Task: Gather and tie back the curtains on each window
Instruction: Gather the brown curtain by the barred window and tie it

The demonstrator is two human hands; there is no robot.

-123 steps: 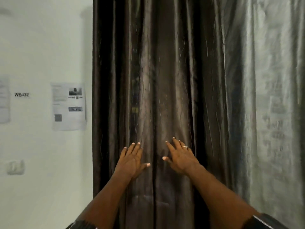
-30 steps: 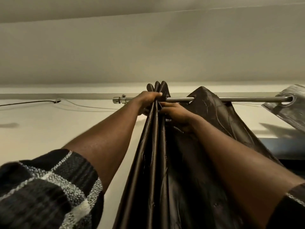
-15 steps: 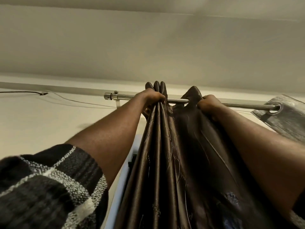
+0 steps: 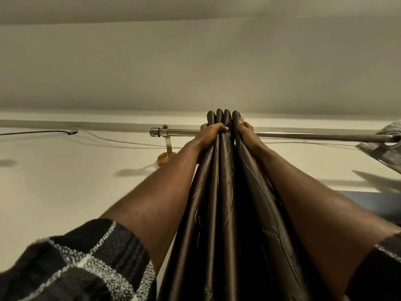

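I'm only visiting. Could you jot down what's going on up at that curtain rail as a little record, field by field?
curtain: dark brown shiny fabric curtain, bunched into tight upright folds at its top
left hand: grips the folds from their left side
right hand: grips the folds from their right side
rod: silver metal curtain rod, level with both hands
neighbour: grey curtain panel, on the rod at far right
tie-back: none visible

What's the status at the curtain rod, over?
Left hand and right hand grip dark curtain, bunched on rod. No tie visible. Grey curtain far right, apart.
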